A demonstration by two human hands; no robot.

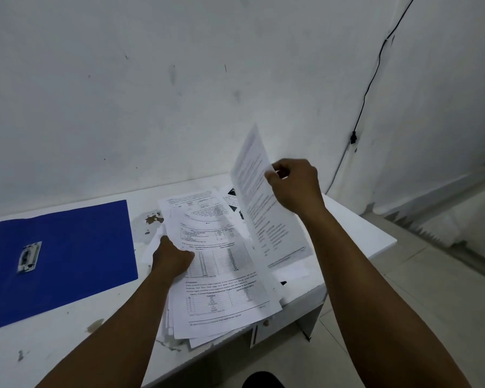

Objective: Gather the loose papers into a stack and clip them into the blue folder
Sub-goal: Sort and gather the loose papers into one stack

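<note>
Here, one blue folder (59,259) lies open at the table's (356,219) left, its single metal clip (29,257) bare. Right of it, the left hand (172,259) presses the untidy printed stack (221,275); the right hand (294,183) pinches one raised sheet (261,203).

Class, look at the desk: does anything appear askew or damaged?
Yes. The paper pile is fanned and crooked, overhanging the desk's front edge. The desk surface is chipped beside the blue folder.

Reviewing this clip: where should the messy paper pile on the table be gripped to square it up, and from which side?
Grip the paper pile at its near edge, which overhangs the table front, so fingers can slide under from the person's side. The left hand already pins its left edge.
</note>
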